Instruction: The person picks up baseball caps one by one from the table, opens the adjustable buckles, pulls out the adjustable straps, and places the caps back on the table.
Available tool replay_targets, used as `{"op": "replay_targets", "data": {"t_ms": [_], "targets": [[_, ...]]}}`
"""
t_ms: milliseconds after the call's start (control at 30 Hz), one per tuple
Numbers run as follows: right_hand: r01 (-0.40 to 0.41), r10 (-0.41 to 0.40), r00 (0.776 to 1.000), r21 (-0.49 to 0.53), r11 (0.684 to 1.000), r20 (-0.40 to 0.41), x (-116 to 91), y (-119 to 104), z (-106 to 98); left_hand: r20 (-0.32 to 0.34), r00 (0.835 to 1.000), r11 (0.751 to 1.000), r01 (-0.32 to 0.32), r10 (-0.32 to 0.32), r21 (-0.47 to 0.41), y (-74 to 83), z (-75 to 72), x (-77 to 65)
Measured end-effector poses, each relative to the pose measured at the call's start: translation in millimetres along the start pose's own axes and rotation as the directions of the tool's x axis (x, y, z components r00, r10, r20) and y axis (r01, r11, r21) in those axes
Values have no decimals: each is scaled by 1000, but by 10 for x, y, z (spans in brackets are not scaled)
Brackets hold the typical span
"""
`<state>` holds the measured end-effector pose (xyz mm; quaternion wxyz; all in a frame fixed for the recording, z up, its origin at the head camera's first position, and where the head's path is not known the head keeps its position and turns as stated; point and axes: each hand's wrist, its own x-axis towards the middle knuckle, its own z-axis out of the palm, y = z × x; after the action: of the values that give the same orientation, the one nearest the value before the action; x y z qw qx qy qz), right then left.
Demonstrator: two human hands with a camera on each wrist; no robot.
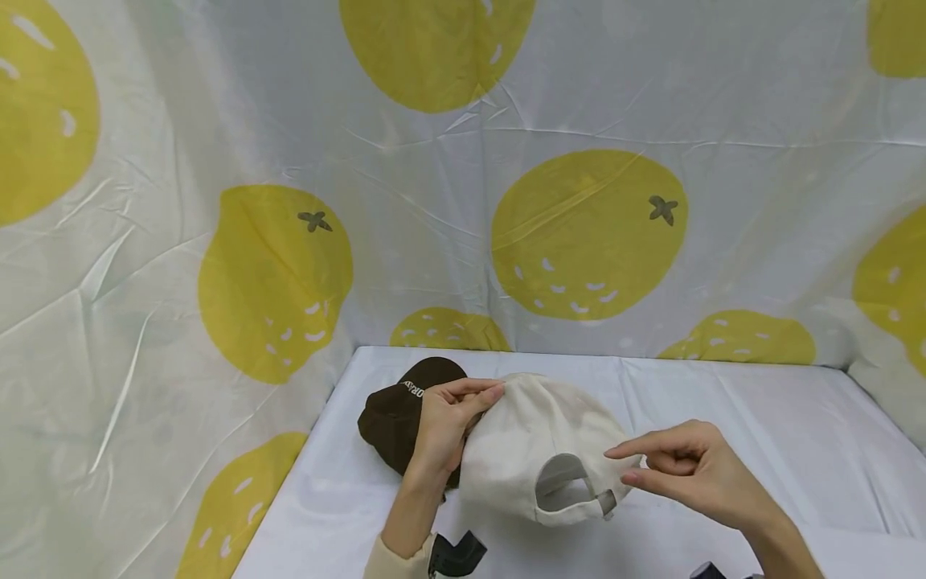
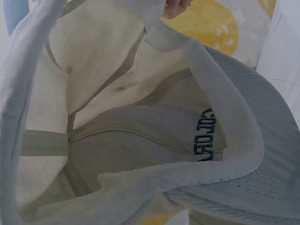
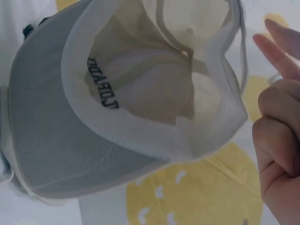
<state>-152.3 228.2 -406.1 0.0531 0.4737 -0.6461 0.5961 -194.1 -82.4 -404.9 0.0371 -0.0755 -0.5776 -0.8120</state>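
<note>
A cream baseball cap [image 1: 517,438] is held up over the white table, its rear strap opening turned toward the head camera. My left hand [image 1: 446,418] pinches the cap's cloth at its upper left between thumb and fingers. Beside the cap's right edge, my right hand [image 1: 698,470] has index finger and thumb spread apart with nothing between them; its other fingers are bent. Both wrist views look into the cap's crown, past a pale sweatband [image 3: 75,75] and a grey-looking brim [image 3: 42,136]. Dark stitched letters [image 2: 205,136] show inside the front.
A dark brown cap [image 1: 387,422] with white lettering lies at the table's left, partly hidden behind my left hand. The white-covered table [image 1: 760,434] reaches back to a hanging curtain [image 1: 427,217] printed with large yellow lemons, which also runs along the left side.
</note>
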Motion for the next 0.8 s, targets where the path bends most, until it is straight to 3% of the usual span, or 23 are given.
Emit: {"op": "replay_targets", "data": {"t_ms": [167,400,600,800], "targets": [[0,0,1000,10,1000,26,-26,37,-69,-21,1000,1000,7,-7,-21,12,-40,17],[-67,67,998,-38,997,12,-35,101,-63,-27,1000,999,11,-12,-37,16,-73,27],[-95,94,994,12,995,54,-35,155,-45,-23,1000,999,10,-11,-45,11,-83,29],[-73,70,996,45,996,60,-22,174,-36,-14,1000,999,8,-9,-52,-4,-93,39]]}}
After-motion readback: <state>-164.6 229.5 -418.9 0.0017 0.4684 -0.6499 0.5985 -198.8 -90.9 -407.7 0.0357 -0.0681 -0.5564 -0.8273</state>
